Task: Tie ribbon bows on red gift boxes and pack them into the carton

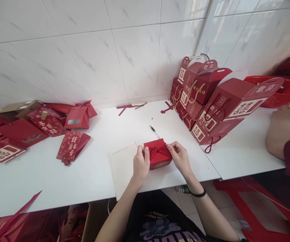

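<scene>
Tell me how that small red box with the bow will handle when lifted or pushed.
The red box looks like thin card, so probably light and easily dented; the left hand and right hand pinch its sides. Its flat base should slide, not roll, over the white table. The ribbon bow seems floppy.

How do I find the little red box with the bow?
Look at the white table by the tiled wall. At its front edge, next to a paper sheet, the left hand and right hand hold the little red box. Unlike the tall handled bags stacked at the right, it is small and tied with a ribbon bow.
</scene>
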Demonstrator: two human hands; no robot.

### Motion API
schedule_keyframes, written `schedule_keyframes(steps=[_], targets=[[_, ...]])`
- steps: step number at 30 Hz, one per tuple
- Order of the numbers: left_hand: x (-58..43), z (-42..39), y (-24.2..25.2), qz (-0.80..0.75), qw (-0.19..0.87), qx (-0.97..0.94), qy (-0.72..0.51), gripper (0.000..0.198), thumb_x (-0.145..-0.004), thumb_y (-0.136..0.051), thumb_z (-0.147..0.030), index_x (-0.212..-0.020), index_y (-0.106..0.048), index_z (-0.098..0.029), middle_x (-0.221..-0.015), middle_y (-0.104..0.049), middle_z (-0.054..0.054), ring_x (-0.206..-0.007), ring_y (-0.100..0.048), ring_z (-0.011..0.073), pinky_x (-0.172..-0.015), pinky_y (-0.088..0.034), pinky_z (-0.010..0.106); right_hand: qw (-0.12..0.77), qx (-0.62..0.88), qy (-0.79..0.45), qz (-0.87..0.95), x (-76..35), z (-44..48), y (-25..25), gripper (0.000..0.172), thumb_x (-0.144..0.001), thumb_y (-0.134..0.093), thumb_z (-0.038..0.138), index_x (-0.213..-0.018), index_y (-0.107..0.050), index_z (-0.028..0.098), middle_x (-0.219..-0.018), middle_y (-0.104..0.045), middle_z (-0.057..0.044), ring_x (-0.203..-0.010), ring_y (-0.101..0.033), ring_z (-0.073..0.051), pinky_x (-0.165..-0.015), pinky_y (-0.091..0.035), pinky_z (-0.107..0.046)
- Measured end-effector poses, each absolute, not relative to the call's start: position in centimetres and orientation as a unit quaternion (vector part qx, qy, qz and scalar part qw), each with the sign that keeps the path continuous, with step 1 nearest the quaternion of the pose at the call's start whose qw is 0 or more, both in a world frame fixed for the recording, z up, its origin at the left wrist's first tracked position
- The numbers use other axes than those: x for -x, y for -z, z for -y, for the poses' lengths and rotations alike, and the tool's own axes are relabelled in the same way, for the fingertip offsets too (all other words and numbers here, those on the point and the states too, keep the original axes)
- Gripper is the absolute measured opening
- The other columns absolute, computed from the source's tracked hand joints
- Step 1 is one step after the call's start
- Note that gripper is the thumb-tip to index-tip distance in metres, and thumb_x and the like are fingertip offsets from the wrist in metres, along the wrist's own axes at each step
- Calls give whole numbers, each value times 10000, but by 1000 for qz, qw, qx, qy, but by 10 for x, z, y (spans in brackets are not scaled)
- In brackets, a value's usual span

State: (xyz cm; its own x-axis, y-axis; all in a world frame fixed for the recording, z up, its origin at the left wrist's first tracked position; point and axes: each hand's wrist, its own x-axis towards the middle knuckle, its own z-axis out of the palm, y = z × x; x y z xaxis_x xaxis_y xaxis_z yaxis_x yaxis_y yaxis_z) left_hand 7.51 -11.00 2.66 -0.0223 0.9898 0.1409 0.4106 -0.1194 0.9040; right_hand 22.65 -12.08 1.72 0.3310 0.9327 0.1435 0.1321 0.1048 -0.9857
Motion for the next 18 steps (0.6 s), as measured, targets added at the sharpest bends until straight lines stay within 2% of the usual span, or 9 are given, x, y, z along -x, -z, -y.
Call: schedule_keyframes(steps=[6, 12, 18], targets=[[-76, 108, -19, -555, 349, -605, -451, 303, -901, -340, -436, -688, -341, -220, -570, -416, -49, -496, -400, 107, -492, -323, 227, 611, 534, -410, 416, -227, 119, -11, 409, -736, -606, 561, -607, -493, 190, -602, -483, 12, -566, -419, -132, -517, -348, -241], [-77, 110, -7, -545, 353, -591, -478, 297, -906, -326, -423, -684, -326, -225, -572, -367, -50, -504, -354, 113, -494, -314, 232, 625, 477, -523, 328, -225, 117, -13, 444, -666, -675, 556, -598, -429, 192, -573, -420, 37, -499, -348, -101, -459, -287, -218], [-84, 110, -8, -551, 361, -560, -502, 305, -904, -312, -435, -680, -317, -228, -593, -366, -42, -542, -378, 123, -532, -344, 243, 624, 471, -552, 292, -221, 116, -17, 472, -597, -700, 557, -599, -389, 202, -568, -419, 38, -499, -373, -109, -478, -334, -226]])
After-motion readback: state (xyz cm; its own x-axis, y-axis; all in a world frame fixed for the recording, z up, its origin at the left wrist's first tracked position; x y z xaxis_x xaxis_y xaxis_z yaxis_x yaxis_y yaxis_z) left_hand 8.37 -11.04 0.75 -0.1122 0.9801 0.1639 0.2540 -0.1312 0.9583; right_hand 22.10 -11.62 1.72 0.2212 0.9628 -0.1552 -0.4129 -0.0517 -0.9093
